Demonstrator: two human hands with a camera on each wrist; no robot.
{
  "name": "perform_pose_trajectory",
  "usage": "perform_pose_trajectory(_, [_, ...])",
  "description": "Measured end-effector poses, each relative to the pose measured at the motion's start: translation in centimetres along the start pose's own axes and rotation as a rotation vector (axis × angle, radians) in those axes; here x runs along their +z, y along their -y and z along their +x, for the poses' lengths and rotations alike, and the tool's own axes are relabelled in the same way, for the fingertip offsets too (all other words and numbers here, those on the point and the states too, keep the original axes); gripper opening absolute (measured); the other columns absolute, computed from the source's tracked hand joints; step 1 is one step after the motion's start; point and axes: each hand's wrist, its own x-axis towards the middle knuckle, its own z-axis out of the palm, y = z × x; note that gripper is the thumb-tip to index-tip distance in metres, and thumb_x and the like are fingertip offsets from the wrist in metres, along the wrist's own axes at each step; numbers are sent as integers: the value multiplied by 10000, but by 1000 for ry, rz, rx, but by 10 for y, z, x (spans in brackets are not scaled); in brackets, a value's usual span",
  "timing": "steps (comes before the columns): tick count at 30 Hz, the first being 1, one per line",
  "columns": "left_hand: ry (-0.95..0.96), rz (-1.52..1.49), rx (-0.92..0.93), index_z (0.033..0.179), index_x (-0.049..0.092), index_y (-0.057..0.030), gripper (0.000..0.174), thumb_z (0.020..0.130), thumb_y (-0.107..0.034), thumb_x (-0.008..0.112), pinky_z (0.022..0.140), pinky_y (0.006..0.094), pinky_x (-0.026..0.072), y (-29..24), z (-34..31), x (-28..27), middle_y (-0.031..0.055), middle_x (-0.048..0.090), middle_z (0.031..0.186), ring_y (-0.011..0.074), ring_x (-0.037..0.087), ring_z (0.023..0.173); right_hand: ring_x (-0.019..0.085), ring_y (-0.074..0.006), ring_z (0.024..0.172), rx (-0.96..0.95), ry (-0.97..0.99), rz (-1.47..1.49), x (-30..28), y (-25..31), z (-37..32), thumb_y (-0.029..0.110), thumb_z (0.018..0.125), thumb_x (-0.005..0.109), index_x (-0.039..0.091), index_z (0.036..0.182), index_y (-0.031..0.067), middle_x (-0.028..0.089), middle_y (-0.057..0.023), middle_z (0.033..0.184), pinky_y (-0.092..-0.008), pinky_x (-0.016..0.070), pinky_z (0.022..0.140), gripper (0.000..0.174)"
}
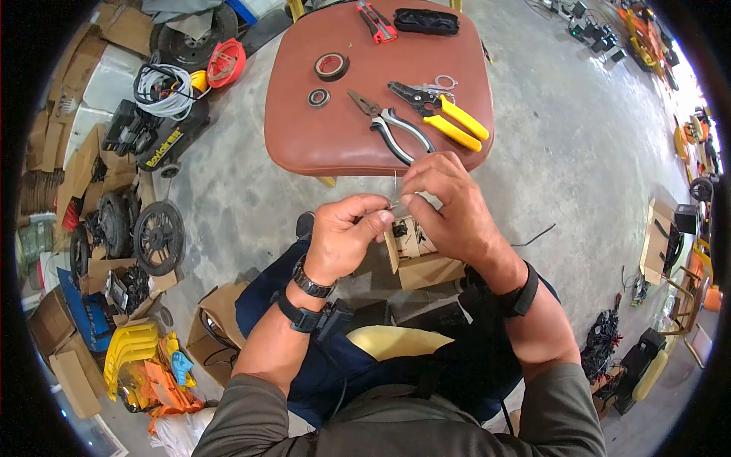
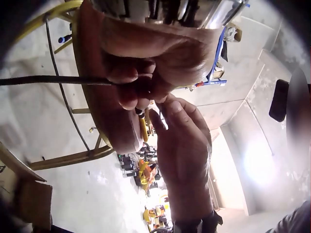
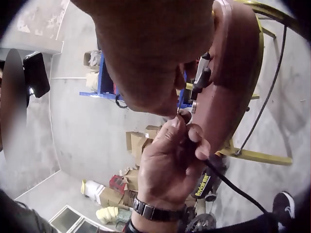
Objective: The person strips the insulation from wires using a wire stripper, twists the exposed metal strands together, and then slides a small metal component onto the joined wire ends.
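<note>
The 2 hands meet in the air, just before the near edge of the brown seat (image 1: 304, 152), and the work is there, not on the surface. The left hand (image 1: 343, 236) has its fingers curled round a dark cable (image 2: 53, 80), with the thumb pressed toward the index finger near the cable's end; the rest of the cable hangs away from this hand. The right hand (image 1: 453, 213) brings thumb and fingertips together and seems to pinch a thin strand (image 1: 395, 183), which stands up between the 2 hands. If this strand comes out of the cable, I cannot tell; the end is too small and partly covered by fingers.

In my judgement, the step in hand is fine finger work at the cable's end, perhaps separating or twisting the strand. The next move would call for a firm left hold close to the end, and a light right pinch, so that the strand does not bend or slip.

No tool is in the hands. The pliers (image 1: 377, 118) lie with the handle ends at the near edge of the surface, and the yellow-handled stripper (image 1: 423, 103) lies toward the near right corner, so both are close to the right hand. The tape roll (image 1: 344, 72) lies farther, toward the left edge. A cardboard box (image 1: 430, 274) stands below the hands.
</note>
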Motion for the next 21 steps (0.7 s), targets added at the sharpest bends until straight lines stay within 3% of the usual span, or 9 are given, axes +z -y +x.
perform_pose_trajectory(5, [16,71,15,1011,711,23,99,934,-38,699,636,226,483,-4,-1,2,3,669,794,63,586,690,619,-322,967,115,9,33,0,-2,-3,-19,780,673,656,873,29,670,-110,941,-416,500,856,106])
perform_pose_trajectory(8, [8,72,29,1023,699,25,98,939,-26,691,650,240,493,-3,-1,0,40,681,808,95,602,704,625,-295,965,157,30,111,-3,1,-2,4,796,681,676,869,25,685,-102,945,-398,496,872,76])
perform_pose_trajectory(11, [8,193,27,982,722,15,98,904,-44,728,706,256,503,-12,-1,2,26,705,817,91,611,742,625,-191,940,313,118,187,-6,-6,-4,7,819,724,689,899,18,680,-70,959,-338,487,858,88])
perform_pose_trajectory(14, [107,311,139,961,716,21,75,898,-19,725,732,264,509,-14,0,-2,46,699,867,117,631,787,623,-154,900,542,209,269,-11,-2,-1,34,835,717,701,885,2,674,-63,939,-324,490,824,63])
perform_pose_trajectory(17, [168,300,105,950,716,22,83,877,-12,736,756,279,508,-18,-2,-1,63,703,887,134,638,818,668,-210,854,585,293,260,-15,2,2,66,812,684,721,912,-30,690,-130,898,-344,522,769,144])
perform_pose_trajectory(21, [218,368,116,955,716,24,85,881,-16,730,754,283,512,-19,-1,-2,72,703,880,138,643,814,668,-203,854,571,313,263,-10,-3,-2,73,822,684,726,909,-24,691,-117,900,-342,521,771,137])
